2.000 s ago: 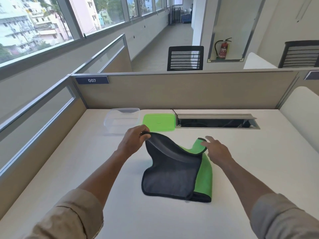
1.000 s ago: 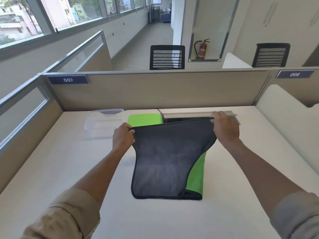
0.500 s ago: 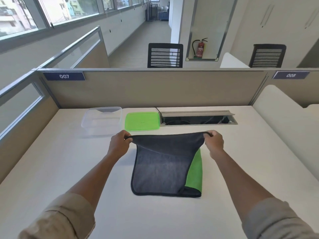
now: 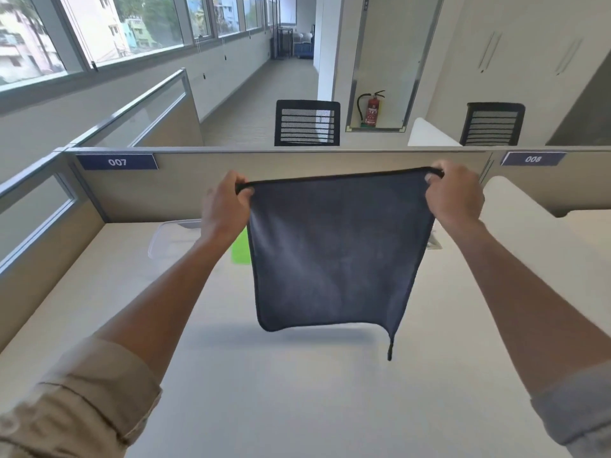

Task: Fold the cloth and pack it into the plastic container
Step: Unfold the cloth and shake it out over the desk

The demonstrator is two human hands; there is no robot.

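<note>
A dark grey cloth point(image 4: 334, 256) with black trim hangs spread out in the air above the white desk point(image 4: 297, 391), its lower edge off the surface. My left hand point(image 4: 224, 206) pinches its top left corner and my right hand point(image 4: 454, 193) pinches its top right corner. The clear plastic container point(image 4: 172, 239) stands at the back left of the desk, partly behind my left wrist. Its green lid point(image 4: 240, 249) lies beside it, mostly hidden by the cloth.
Beige partition panels point(image 4: 185, 183) wall the desk at the back and left. A cable slot point(image 4: 434, 242) at the back shows just right of the cloth. A neighbouring white desk point(image 4: 529, 206) lies to the right. Black chairs point(image 4: 307, 123) stand beyond the partition.
Both hands have lifted the cloth off the desk and pulled it taut and open in the air. Its green side no longer shows. The camera has tilted up.
</note>
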